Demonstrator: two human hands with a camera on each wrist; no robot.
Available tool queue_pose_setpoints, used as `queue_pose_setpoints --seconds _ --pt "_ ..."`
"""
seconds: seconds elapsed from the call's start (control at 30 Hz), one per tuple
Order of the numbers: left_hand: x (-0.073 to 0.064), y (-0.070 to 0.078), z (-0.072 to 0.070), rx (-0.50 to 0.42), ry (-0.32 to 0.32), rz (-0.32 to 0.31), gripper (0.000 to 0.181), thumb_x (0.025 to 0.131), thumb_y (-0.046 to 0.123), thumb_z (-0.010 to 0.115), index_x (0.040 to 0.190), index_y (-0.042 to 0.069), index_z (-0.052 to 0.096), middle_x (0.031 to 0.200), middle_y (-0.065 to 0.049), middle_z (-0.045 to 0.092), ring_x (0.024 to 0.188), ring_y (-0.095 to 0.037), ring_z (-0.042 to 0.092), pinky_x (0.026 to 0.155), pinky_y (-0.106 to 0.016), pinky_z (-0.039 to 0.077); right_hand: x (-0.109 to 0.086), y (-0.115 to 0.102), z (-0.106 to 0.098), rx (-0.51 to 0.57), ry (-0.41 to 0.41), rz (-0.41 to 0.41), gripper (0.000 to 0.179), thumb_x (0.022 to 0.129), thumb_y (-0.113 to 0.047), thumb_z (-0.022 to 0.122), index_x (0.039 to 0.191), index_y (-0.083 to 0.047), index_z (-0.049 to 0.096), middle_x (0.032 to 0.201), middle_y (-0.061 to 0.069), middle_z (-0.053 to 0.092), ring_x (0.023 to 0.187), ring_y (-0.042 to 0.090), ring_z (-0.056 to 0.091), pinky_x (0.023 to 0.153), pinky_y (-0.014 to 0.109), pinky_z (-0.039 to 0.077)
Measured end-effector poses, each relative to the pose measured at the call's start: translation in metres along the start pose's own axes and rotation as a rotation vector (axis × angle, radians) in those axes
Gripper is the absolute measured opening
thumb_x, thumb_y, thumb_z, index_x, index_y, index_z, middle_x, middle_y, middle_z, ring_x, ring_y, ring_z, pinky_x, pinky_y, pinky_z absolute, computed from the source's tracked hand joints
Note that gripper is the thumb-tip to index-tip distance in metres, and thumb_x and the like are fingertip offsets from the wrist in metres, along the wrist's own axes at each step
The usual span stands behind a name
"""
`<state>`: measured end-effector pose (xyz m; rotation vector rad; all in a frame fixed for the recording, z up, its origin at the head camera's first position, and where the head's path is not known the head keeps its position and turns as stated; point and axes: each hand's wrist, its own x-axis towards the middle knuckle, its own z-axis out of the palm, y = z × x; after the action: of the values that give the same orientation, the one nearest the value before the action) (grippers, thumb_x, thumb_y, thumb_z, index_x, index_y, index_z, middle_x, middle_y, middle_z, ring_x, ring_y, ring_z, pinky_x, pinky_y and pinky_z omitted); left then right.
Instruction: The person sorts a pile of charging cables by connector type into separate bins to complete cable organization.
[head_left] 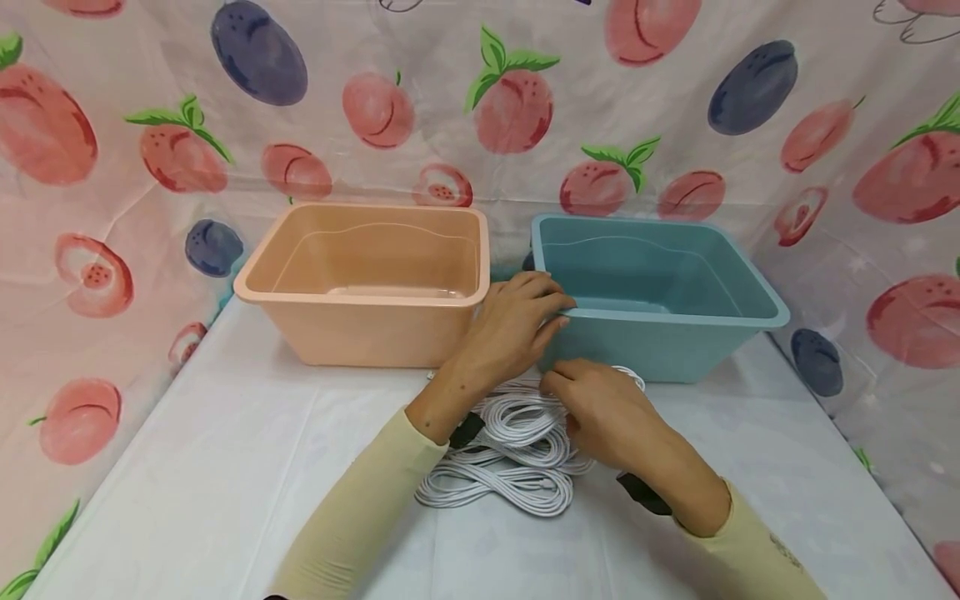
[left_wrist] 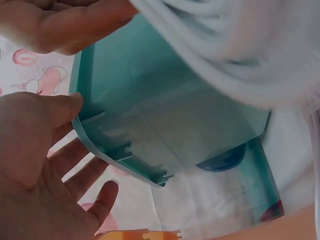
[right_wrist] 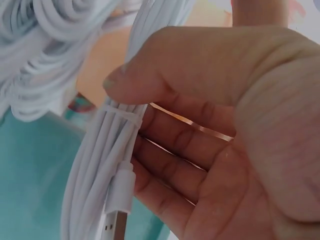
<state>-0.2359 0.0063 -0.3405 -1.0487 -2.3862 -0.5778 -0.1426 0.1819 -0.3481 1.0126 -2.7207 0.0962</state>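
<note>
White tabletop (head_left: 225, 475) bears orange tub (head_left: 367, 335), teal tub (head_left: 660, 348), cables (head_left: 517, 421).

Your two bare hands reach forward, forearms slanting inward.
Your left hand (head_left: 510, 325) leads, nearer the far edge of the white cloth-covered table (head_left: 202, 475), back upward, thumb opposing the fingers in a grip. Your right hand (head_left: 603, 408) sits lower, back upward, thumb pinching toward bent fingers. Pale yellow sleeves (head_left: 360, 508) end short of both wrists.

Smooth plastic, creased cloth
Cables (head_left: 542, 455) look coated in smooth plastic, the plug (right_wrist: 117, 224) tipped in shiny metal; teal bin (head_left: 652, 343) and orange bin (head_left: 367, 332), satin plastic; tablecloth (head_left: 225, 467), matt; backdrop (head_left: 427, 50), creased, faintly glossy.
</note>
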Motion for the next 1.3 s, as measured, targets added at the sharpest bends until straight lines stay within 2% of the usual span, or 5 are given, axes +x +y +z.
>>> queue_pose_setpoints --seconds 0.3,0.57,0.77,1.07,1.3 --pt "0.0 -0.001 0.0 0.001 0.002 0.008 0.023 0.107 0.029 0.066 0.126 0.023 0.078 0.13 0.004 0.069 0.135 -0.018 0.055 0.098 -0.043 0.05 -0.004 0.011 -0.014 -0.001 0.025 0.024 0.043 0.068 0.013 0.079 0.104 -0.01 0.074 0.099 0.001 0.069 0.092 0.024 0.067 0.072 0.04 0.059" --pt "0.0 -0.002 -0.001 -0.013 0.004 0.02 0.023 0.107 0.028 0.066 0.126 0.022 0.078 0.13 0.003 0.07 0.136 -0.02 0.055 0.1 -0.043 0.051 -0.009 0.018 -0.029 0.018 0.07 0.029 0.043 0.07 0.013 0.078 0.105 -0.011 0.075 0.101 0.002 0.07 0.095 0.026 0.066 0.083 0.045 0.059" --pt "0.0 -0.003 -0.001 -0.02 0.01 0.03 0.023 0.107 0.027 0.067 0.126 0.022 0.078 0.13 0.003 0.071 0.134 -0.02 0.056 0.102 -0.041 0.052 -0.013 0.025 -0.04 0.035 0.16 0.015 0.044 0.07 0.014 0.078 0.107 -0.01 0.074 0.101 0.003 0.069 0.091 0.025 0.064 0.079 0.044 0.057" --pt "0.001 -0.005 0.0 -0.047 0.01 0.04 0.023 0.107 0.026 0.067 0.125 0.019 0.079 0.129 0.001 0.071 0.133 -0.021 0.057 0.104 -0.041 0.051 -0.017 0.037 -0.049 0.081 0.259 -0.002 0.048 0.066 0.016 0.082 0.108 -0.007 0.073 0.106 0.005 0.07 0.101 0.028 0.067 0.088 0.051 0.06" --pt "0.001 -0.005 0.0 -0.048 0.0 0.045 0.024 0.107 0.025 0.066 0.127 0.02 0.078 0.131 0.0 0.07 0.135 -0.023 0.056 0.109 -0.042 0.049 -0.018 0.05 -0.051 0.117 0.331 0.045 0.047 0.069 0.018 0.08 0.109 -0.005 0.072 0.107 0.007 0.071 0.105 0.029 0.066 0.092 0.05 0.058"
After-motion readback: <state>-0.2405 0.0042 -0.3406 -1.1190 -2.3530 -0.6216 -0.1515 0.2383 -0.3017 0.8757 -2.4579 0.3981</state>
